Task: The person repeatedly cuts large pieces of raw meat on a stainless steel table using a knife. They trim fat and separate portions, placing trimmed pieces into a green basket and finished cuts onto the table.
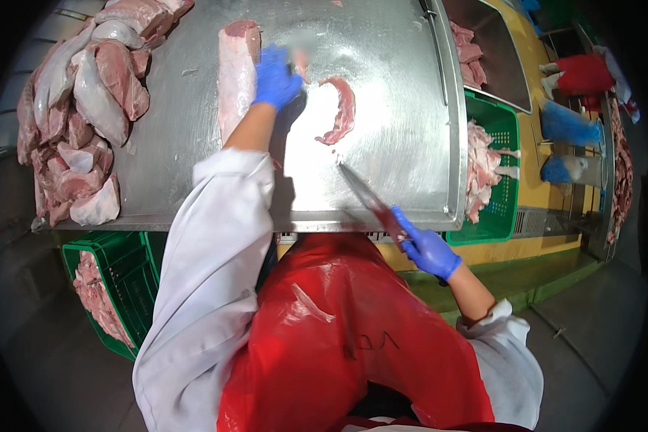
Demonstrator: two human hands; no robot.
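Note:
A long pale pork loin (236, 79) lies lengthwise on the steel table (173, 137). My left hand (276, 81), in a blue glove, is at its right side with the fingers stretched out. A small blurred scrap of meat (301, 65) is just right of those fingers. Further right lies a curved reddish strip of meat (340, 109). In my right hand (432, 253), also gloved in blue, is a knife (367, 196). Its blade points up and left over the table's near edge, with the tip below the curved strip.
Large cuts of pork (97, 93) are heaped at the table's left. On the right stand a green crate (507, 209) of trimmings and a steel bin (507, 54) with meat. Another green crate (122, 277) sits below left. A person in a red apron (585, 74) is far right.

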